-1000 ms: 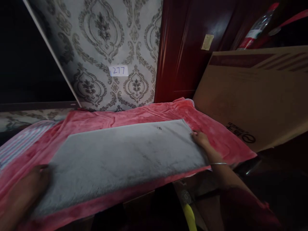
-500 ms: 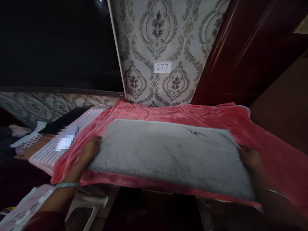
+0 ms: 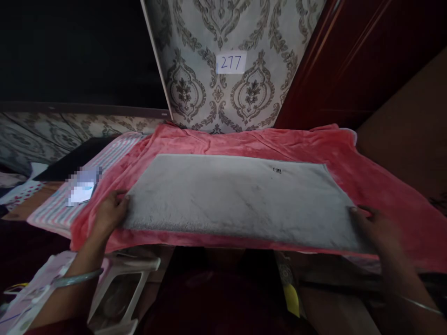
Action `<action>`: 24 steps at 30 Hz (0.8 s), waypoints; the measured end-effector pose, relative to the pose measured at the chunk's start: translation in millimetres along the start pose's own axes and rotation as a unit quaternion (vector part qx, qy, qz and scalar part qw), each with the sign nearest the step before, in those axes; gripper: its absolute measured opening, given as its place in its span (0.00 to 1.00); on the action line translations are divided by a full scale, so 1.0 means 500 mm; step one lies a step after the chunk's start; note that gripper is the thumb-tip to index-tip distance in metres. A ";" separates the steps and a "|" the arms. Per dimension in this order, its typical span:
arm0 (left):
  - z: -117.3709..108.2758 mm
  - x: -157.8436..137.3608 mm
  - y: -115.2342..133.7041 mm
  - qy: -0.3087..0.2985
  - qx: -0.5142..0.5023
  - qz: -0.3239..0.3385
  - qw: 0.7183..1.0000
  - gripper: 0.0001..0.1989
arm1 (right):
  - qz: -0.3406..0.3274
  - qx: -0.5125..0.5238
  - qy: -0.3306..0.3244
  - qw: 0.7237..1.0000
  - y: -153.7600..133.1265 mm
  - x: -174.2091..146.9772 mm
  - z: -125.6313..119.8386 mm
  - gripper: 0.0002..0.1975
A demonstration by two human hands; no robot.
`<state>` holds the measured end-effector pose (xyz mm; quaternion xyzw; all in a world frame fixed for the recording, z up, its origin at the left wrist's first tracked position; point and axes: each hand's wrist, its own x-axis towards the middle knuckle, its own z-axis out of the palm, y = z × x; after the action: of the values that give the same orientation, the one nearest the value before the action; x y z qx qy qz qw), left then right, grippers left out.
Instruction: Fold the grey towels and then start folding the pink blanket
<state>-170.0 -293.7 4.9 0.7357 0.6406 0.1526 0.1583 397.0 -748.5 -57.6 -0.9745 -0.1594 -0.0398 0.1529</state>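
A grey plush cloth (image 3: 226, 197), folded into a long rectangle, lies flat on a pink fleece blanket (image 3: 237, 144). Small dark marks show near its far right edge. At its left side, my left hand (image 3: 111, 213) is closed, thumb and fingers pinching the border. On the opposite side my right hand (image 3: 379, 232) grips the right border, its thumb on top of the cloth and part of the fingers in shadow.
A phone with a blurred screen (image 3: 83, 188) rests on a striped cloth (image 3: 52, 211) at the left. Behind are a large dark television (image 3: 80, 56) and a patterned wall with a "277" label (image 3: 231, 62). A white plastic stool (image 3: 139, 284) stands below.
The view has tilted downward. Both hands have shifted along the cloth's side edges toward its near edge. The grey cloth stays spread on the blanket.
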 end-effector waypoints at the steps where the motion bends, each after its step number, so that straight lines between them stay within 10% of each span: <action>1: 0.004 -0.006 0.004 0.012 0.022 0.002 1.000 0.27 | 0.024 0.003 -0.008 1.000 0.007 -0.019 0.000 0.37; 18: 0.000 0.004 -0.038 0.030 0.040 0.039 0.998 0.25 | 0.119 0.113 0.058 0.985 0.035 -0.075 0.000 0.33; 24: 0.047 -0.066 0.008 0.155 0.096 0.276 0.944 0.23 | -0.145 0.082 0.193 0.967 -0.061 -0.170 0.008 0.29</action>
<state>-160.7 -327.8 -15.5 0.8628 0.4403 0.2402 -0.0630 307.0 -745.3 -63.6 -0.8989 -0.2694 -0.2359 0.2524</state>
